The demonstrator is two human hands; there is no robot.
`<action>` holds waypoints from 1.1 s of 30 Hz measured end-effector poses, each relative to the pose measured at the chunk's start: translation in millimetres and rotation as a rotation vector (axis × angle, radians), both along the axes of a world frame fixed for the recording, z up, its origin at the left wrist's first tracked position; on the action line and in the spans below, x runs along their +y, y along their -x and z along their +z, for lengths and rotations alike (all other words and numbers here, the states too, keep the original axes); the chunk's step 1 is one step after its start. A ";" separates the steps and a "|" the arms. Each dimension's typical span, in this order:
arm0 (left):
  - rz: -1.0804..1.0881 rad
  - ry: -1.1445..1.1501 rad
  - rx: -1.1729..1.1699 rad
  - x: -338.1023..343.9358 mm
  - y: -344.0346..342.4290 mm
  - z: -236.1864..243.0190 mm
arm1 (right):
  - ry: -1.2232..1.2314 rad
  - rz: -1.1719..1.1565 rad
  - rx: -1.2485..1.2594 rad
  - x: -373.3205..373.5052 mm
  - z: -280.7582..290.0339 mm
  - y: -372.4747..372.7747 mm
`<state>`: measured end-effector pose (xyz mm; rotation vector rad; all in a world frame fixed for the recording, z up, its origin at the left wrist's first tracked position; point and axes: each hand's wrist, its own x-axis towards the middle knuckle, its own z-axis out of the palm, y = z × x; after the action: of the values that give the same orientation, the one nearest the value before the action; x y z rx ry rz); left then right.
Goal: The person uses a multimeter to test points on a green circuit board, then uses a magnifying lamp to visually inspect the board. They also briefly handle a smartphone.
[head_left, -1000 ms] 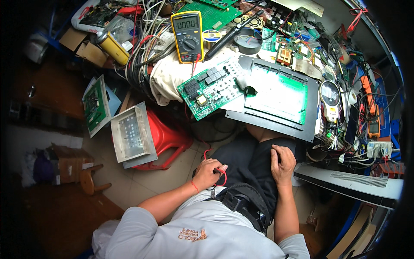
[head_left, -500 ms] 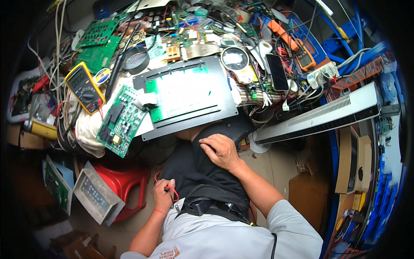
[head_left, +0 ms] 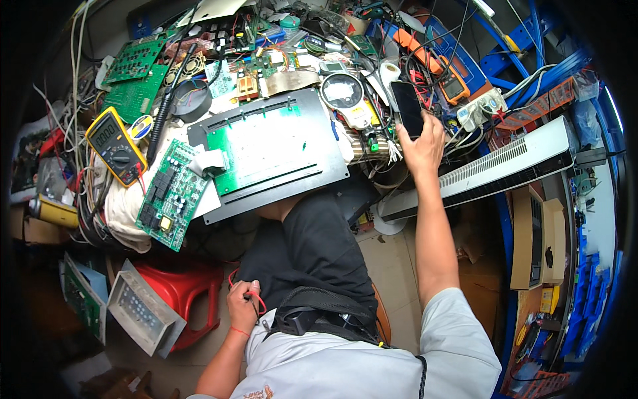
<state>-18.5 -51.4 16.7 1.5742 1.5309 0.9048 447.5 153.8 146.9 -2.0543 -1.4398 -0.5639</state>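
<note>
My right hand (head_left: 423,147) reaches across to the bench, its thumb and fingers on either side of the lower end of a black smartphone (head_left: 406,103). The phone's screen is dark, and it lies on the cluttered bench. Down by my lap, my left hand (head_left: 243,304) is closed around a red test lead (head_left: 262,304). A yellow multimeter (head_left: 116,147) lies at the left of the bench. Beside it rests a green circuit board (head_left: 171,193), joined by a flat grey cable (head_left: 207,161) to a green-and-white panel (head_left: 266,147) on a black plate (head_left: 325,149).
A round magnifier-like tool (head_left: 341,91) and an orange multimeter (head_left: 454,84) lie among cables. The long white tower-shaped appliance (head_left: 492,168) slants across the right side. Below the bench at left are a red stool (head_left: 189,292) and a grey metal box (head_left: 143,309).
My right hand has left my thigh and moved up and right to the smartphone. My left hand stays by my lap with the red lead. The view has shifted slightly.
</note>
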 end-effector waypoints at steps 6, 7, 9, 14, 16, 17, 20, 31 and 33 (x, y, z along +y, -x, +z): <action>0.019 0.010 -0.010 -0.6 0.1 -2.0 | 0.421 -0.182 0.208 42.1 7.2 -43.9; 0.024 0.013 -0.013 -0.7 0.2 -2.2 | 0.447 -0.187 0.267 46.5 7.5 -47.2; 0.036 0.022 -0.020 -1.1 -0.1 -2.2 | 0.436 -0.174 0.292 54.5 6.4 -52.8; 0.030 0.024 -0.034 0.2 0.3 0.9 | 0.323 -0.140 0.310 58.6 -5.7 -63.5; 0.034 0.014 -0.039 0.3 -0.2 2.1 | 0.306 -0.127 0.353 56.4 -9.9 -67.0; 0.032 0.008 -0.037 0.7 -0.2 2.8 | 0.300 -0.114 0.367 56.1 -11.4 -68.4; 0.030 0.010 -0.041 1.9 -0.7 4.6 | 0.264 -0.072 0.397 56.5 -12.8 -73.2; 0.033 0.022 -0.031 0.8 0.7 2.4 | 0.278 -0.028 0.395 58.8 -14.5 -79.8; 0.029 0.025 -0.053 1.0 0.5 1.1 | 0.308 -0.022 0.410 57.7 -13.8 -79.1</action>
<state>-19.0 -50.5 17.8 1.5026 1.5263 0.9331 526.6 211.6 133.1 -2.2543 -1.3158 0.0832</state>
